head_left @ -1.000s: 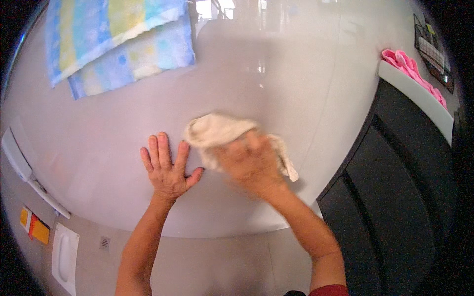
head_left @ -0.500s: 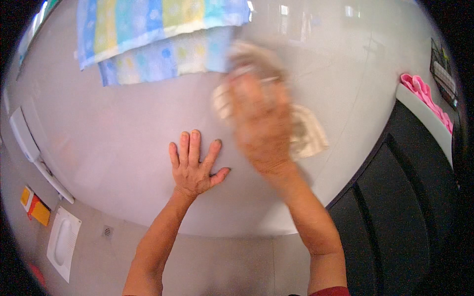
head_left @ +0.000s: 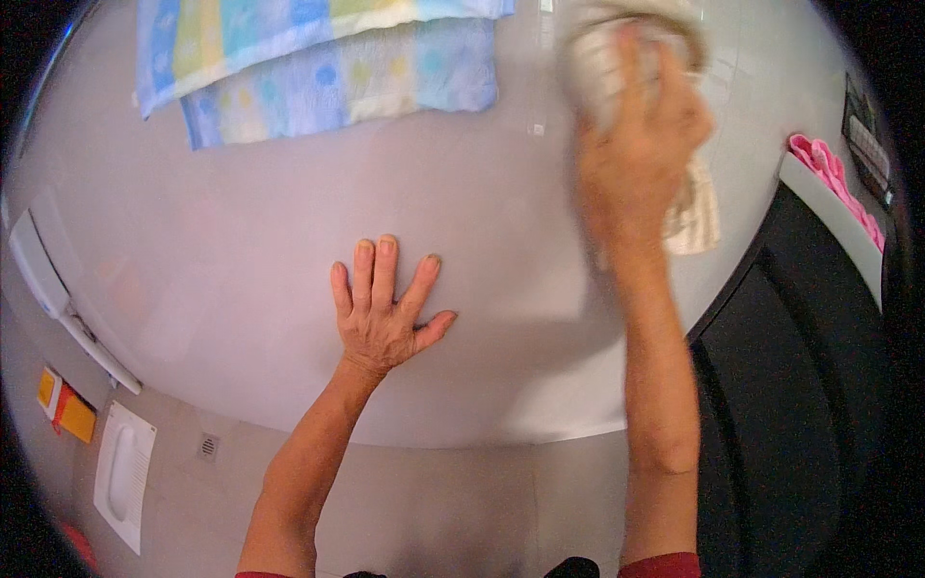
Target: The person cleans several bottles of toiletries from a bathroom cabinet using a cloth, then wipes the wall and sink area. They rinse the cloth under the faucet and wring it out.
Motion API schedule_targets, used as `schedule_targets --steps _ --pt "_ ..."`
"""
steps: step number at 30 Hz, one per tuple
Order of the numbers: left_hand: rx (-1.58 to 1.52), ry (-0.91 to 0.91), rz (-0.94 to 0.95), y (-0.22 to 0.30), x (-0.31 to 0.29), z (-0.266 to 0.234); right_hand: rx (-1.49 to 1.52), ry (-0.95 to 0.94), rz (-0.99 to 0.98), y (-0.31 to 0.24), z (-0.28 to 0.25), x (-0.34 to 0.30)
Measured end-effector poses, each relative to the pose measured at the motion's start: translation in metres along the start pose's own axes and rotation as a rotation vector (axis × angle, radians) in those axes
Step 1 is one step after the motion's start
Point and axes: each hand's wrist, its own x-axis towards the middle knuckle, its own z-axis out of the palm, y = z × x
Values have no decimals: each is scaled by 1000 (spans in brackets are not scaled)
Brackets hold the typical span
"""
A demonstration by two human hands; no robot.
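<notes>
Two hands are at the pale wall (head_left: 501, 222). The right hand (head_left: 644, 144) has hold of a cream rag (head_left: 696, 214) high up, to the right of the striped towel (head_left: 332, 82). The left hand (head_left: 381, 313) is flat and holds nothing, with its fingers spread. Wiping looks under way, not finished. No mark shows which bits are done or which are left. The towel hides some wall and is cut off at the top. The rag and right fingertips are blurry, so their shape is hard to see.
</notes>
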Motion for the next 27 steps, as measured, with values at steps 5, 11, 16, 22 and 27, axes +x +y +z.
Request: schedule_targets --steps 5,11,16,22,27 --pt "-164 38 -72 -8 -12 1 241 -131 -148 -75 -11 -78" --pt "-312 276 -61 -23 -13 9 343 -317 -349 -88 -31 -198" --pt "-326 226 10 -28 -17 5 -48 -339 -48 -5 -20 -189" --pt "-428 274 29 -35 -20 6 -54 -35 329 -56 -8 -85" --pt "-760 312 7 -45 -33 4 54 -91 132 -142 1 -70"
